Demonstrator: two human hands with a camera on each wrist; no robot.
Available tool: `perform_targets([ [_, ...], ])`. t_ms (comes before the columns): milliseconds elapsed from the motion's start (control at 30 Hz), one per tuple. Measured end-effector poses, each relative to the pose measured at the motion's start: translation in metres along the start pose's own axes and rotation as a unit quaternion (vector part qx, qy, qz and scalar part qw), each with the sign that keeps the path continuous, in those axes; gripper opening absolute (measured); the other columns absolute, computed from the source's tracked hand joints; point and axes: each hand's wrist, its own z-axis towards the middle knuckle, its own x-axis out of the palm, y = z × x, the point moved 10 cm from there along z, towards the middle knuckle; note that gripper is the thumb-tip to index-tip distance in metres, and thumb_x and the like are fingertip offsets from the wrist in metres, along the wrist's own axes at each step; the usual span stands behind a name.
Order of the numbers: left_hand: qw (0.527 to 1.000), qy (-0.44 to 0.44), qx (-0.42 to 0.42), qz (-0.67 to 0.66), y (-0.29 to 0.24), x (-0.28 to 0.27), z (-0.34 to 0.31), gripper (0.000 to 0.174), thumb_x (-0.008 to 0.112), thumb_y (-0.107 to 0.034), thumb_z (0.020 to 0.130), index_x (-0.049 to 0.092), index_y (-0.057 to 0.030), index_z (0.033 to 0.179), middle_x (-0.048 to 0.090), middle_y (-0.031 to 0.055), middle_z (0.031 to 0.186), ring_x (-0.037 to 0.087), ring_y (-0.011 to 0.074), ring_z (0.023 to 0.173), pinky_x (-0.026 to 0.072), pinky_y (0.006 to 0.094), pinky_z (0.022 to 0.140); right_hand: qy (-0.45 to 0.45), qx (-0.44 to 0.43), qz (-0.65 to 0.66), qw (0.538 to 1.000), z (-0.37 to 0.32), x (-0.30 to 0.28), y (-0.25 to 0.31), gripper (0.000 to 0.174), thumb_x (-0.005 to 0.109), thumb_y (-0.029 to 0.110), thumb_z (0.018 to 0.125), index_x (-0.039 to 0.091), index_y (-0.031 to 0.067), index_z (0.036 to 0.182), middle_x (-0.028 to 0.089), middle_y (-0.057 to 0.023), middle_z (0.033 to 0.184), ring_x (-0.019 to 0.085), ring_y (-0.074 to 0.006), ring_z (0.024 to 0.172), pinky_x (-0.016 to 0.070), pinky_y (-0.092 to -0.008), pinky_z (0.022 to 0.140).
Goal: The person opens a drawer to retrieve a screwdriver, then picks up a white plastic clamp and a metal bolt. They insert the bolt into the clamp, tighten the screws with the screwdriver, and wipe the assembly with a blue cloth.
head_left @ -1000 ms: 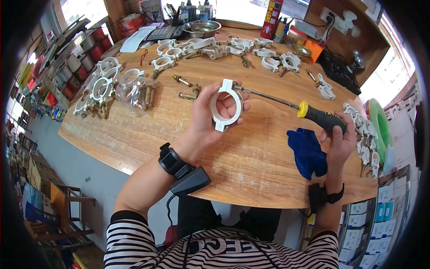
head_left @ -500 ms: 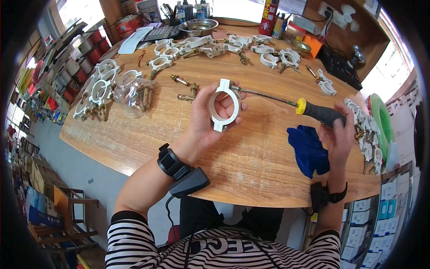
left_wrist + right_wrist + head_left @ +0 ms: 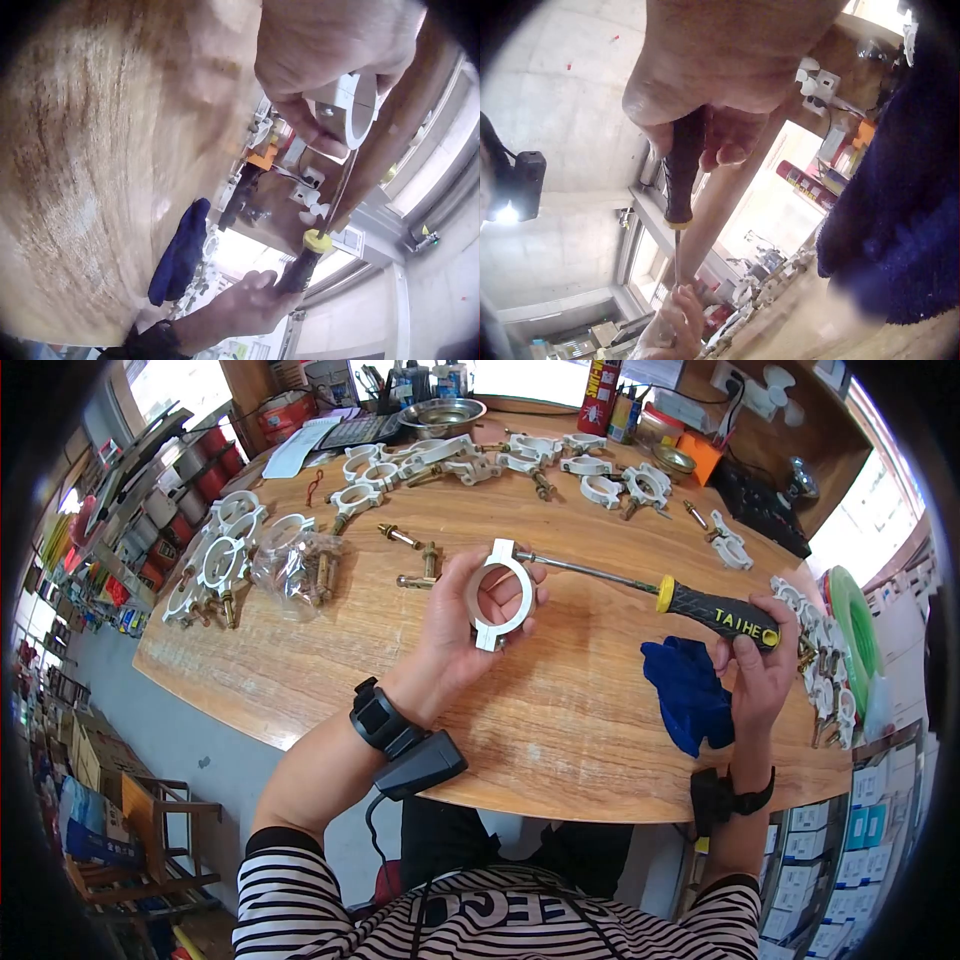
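My left hand [image 3: 447, 625] holds a white pipe clamp [image 3: 504, 549] upright above the table, fingers wrapped behind its ring. In my right hand [image 3: 762, 685] is a screwdriver [image 3: 705, 609] with a black and yellow handle, gripped by thumb and fingers near the handle's end. Its long shaft runs leftward to the clamp's upper lug, and the tip sits right at that lug. The left wrist view shows the clamp [image 3: 341, 101] pinched, a screw head on its side. From the right wrist, the screwdriver handle [image 3: 682, 169] lies under the palm, its tip hidden by the left fingers.
A blue cloth [image 3: 688, 695] lies beside the right hand. Loose bolts [image 3: 402, 537] rest beyond the left hand. More white clamps [image 3: 355, 500] spread along the back and both sides; a clear plastic bag [image 3: 290, 575] lies left. A metal bowl [image 3: 440, 415] stands at the back.
The right fingers loosened on the screwdriver handle, then closed round its end again. The handle has turned, and lettering now faces up. The left hand and clamp stay almost in place.
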Motion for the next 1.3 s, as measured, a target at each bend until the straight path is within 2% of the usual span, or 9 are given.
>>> perform_targets([
  [300, 1.000, -0.001, 0.018, 0.004, -0.011, -0.002, 0.004, 0.033, 0.041, -0.033, 0.082, 0.050, -0.0043, 0.096, 0.056, 0.0094, 0.084, 0.056, 0.0191, 0.070, 0.0476, 0.0252, 0.047, 0.060, 0.105, -0.122, 0.985, -0.004, 0.004, -0.014, 0.028, 0.060, 0.006, 0.074, 0.045, -0.0004, 0.097, 0.050, -0.0066, 0.073, 0.048, -0.0094, 0.055, 0.0390, -0.0198, 0.047],
  [400, 0.998, 0.020, 0.008, 0.066, -0.012, 0.008, 0.001, 0.034, 0.041, -0.033, 0.082, 0.049, -0.0041, 0.097, 0.056, 0.0097, 0.083, 0.056, 0.0192, 0.070, 0.0465, 0.0255, 0.045, 0.131, -0.260, -0.386, 0.875, -0.009, 0.045, 0.052, 0.033, 0.070, 0.006, 0.060, 0.054, 0.0011, 0.089, 0.056, -0.0091, 0.078, 0.056, -0.0196, 0.067, 0.0447, -0.0259, 0.054],
  [467, 0.997, 0.015, -0.001, 0.082, -0.013, 0.007, 0.000, 0.035, 0.040, -0.034, 0.082, 0.048, -0.0041, 0.098, 0.056, 0.0099, 0.083, 0.056, 0.0193, 0.070, 0.0461, 0.0259, 0.045, 0.140, -0.248, -0.421, 0.861, -0.013, 0.045, 0.047, 0.034, 0.072, 0.008, 0.057, 0.058, 0.0024, 0.087, 0.058, -0.0098, 0.079, 0.057, -0.0220, 0.066, 0.0450, -0.0271, 0.055],
  [667, 0.989, 0.023, 0.018, 0.146, -0.026, 0.011, -0.002, 0.039, 0.038, -0.036, 0.082, 0.047, -0.0032, 0.102, 0.057, 0.0108, 0.084, 0.056, 0.0190, 0.070, 0.0453, 0.0256, 0.044, 0.175, -0.119, -0.365, 0.907, -0.010, 0.044, 0.025, 0.032, 0.072, 0.009, 0.058, 0.060, 0.0017, 0.087, 0.059, -0.0106, 0.072, 0.057, -0.0208, 0.062, 0.0445, -0.0254, 0.055],
  [867, 0.988, 0.012, -0.003, 0.156, -0.024, 0.002, 0.003, 0.038, 0.037, -0.035, 0.083, 0.049, -0.0021, 0.098, 0.060, 0.0139, 0.084, 0.060, 0.0206, 0.069, 0.0468, 0.0252, 0.045, 0.188, 0.201, -0.226, 0.934, -0.017, 0.032, -0.035, 0.032, 0.070, 0.015, 0.062, 0.059, 0.0032, 0.090, 0.059, -0.0127, 0.075, 0.057, -0.0226, 0.063, 0.0450, -0.0243, 0.058],
  [933, 0.991, -0.001, 0.006, 0.137, -0.027, -0.001, 0.006, 0.037, 0.037, -0.034, 0.083, 0.050, -0.0023, 0.097, 0.060, 0.0140, 0.084, 0.060, 0.0201, 0.068, 0.0459, 0.0251, 0.045, 0.165, -0.127, -0.385, 0.899, -0.016, 0.055, 0.018, 0.038, 0.071, 0.019, 0.061, 0.057, 0.0055, 0.094, 0.057, -0.0103, 0.075, 0.056, -0.0234, 0.062, 0.0447, -0.0260, 0.055],
  [967, 0.986, -0.026, 0.006, 0.166, -0.026, -0.005, 0.005, 0.040, 0.037, -0.037, 0.082, 0.049, -0.0032, 0.101, 0.059, 0.0111, 0.083, 0.057, 0.0188, 0.069, 0.0441, 0.0239, 0.042, 0.183, -0.161, -0.485, 0.840, -0.021, 0.059, 0.020, 0.044, 0.073, 0.020, 0.058, 0.056, 0.0076, 0.097, 0.054, -0.0081, 0.072, 0.053, -0.0225, 0.060, 0.0424, -0.0282, 0.051],
  [1100, 0.976, 0.006, 0.027, 0.216, -0.031, 0.013, -0.003, 0.038, 0.038, -0.035, 0.083, 0.051, -0.0022, 0.096, 0.061, 0.0137, 0.084, 0.060, 0.0196, 0.069, 0.0459, 0.0247, 0.046, 0.172, -0.242, -0.522, 0.800, -0.025, 0.062, 0.043, 0.043, 0.073, 0.018, 0.057, 0.057, 0.0088, 0.096, 0.051, -0.0068, 0.068, 0.051, -0.0209, 0.056, 0.0391, -0.0296, 0.046],
  [1300, 0.963, -0.008, 0.037, 0.268, -0.036, 0.022, -0.012, 0.044, 0.038, -0.037, 0.082, 0.050, 0.0008, 0.100, 0.059, 0.0125, 0.081, 0.057, 0.0200, 0.066, 0.0427, 0.0235, 0.042, 0.187, -0.166, -0.402, 0.881, -0.018, 0.052, 0.040, 0.036, 0.070, 0.013, 0.060, 0.059, 0.0058, 0.093, 0.050, -0.0078, 0.061, 0.049, -0.0221, 0.050, 0.0381, -0.0304, 0.045],
])
